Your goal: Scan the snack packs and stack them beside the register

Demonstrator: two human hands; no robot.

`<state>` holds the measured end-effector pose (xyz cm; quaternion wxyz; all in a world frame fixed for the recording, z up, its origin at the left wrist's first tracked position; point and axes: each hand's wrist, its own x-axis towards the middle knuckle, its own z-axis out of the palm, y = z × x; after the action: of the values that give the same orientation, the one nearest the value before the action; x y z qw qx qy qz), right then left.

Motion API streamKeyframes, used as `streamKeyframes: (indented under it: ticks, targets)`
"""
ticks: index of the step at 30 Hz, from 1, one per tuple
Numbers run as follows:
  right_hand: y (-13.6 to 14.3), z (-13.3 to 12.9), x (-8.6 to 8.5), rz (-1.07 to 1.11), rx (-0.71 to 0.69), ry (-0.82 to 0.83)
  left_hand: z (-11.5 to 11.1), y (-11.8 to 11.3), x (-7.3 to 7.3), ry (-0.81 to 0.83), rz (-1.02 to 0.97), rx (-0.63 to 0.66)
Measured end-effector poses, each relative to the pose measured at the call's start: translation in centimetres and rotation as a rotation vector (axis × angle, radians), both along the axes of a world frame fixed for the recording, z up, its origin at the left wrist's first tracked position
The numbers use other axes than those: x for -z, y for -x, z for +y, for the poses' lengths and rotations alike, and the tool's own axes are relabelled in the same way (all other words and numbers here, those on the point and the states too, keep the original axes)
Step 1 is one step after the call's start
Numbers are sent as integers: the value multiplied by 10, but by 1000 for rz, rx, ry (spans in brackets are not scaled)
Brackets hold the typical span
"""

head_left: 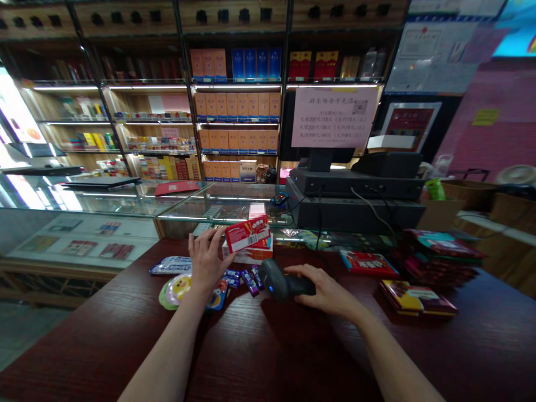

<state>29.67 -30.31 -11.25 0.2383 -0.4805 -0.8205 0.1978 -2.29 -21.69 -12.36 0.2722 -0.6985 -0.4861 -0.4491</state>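
Note:
My left hand point(207, 259) grips a red box point(248, 233) by its left end, tilted so that a white label with a barcode faces me. Behind and below it, another red and white box point(255, 255) lies on the brown table. In my right hand point(320, 287) is a black barcode scanner point(278, 279), its head pointing left toward the boxes and a small blue light showing on it. Small purple-wrapped sweets point(250, 282) lie between my hands. Under and beside my left wrist are a round yellow and green pack point(178, 289) and blue-white packets point(171, 264).
A stack of dark red packs point(439, 257) stands at the right, near yellow and maroon bars point(419, 297) and a red-blue packet point(368, 263). Beyond the table are a glass counter point(218, 195), a black cash register point(355, 195) with a paper sign point(330, 117), and shelves of boxes.

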Motion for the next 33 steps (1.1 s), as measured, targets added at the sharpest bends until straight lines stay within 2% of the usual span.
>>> streamKeyframes:
  ticks: [9, 22, 33]
  targets:
    - [-10, -2, -11, 82, 18, 41, 0, 0, 1, -30, 0, 8]
    - [-10, 0, -7, 51, 21, 3, 0, -1, 1, 2, -13, 24]
    - [-6, -4, -12, 30, 26, 20, 0, -1, 3, -11, -14, 24]
